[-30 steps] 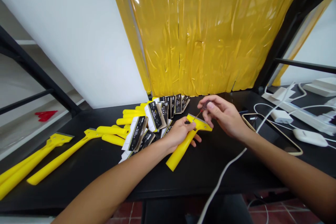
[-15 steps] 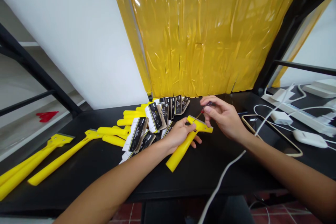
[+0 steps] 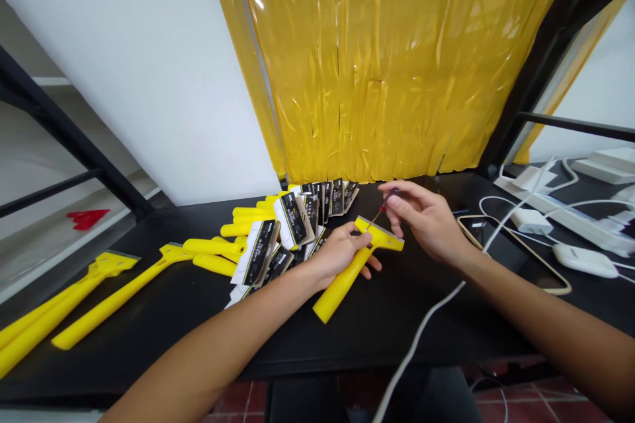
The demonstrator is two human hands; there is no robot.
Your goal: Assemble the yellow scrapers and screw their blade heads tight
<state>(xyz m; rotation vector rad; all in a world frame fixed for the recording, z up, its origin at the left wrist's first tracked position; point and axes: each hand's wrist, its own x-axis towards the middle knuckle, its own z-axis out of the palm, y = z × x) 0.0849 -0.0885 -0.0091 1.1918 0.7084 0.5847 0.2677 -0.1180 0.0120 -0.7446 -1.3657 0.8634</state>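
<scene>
My left hand [image 3: 342, 250] is closed around the neck of a yellow scraper [image 3: 342, 285], whose handle slants down toward the table's front edge and whose wide head points away from me. Between the fingers of my right hand [image 3: 419, 215] is a small screwdriver [image 3: 381, 209] with a dark red handle. Its thin shaft reaches down to a screw on the left part of the scraper's head; the exact contact is too small to make out. Left of my hands lie several packaged scrapers with black and white cards [image 3: 260, 248]. Further left are loose yellow scrapers [image 3: 119, 297].
At the right, a phone or tablet [image 3: 516, 258] with a pale rim lies under a white cable [image 3: 421, 337]. White chargers [image 3: 530, 221] and a power strip [image 3: 575, 218] stand beyond it. A yellow plastic curtain [image 3: 397, 79] hangs behind the black table [image 3: 188, 344].
My right fingers have shifted slightly on the screwdriver's handle. The scraper and my left hand stay almost where they were.
</scene>
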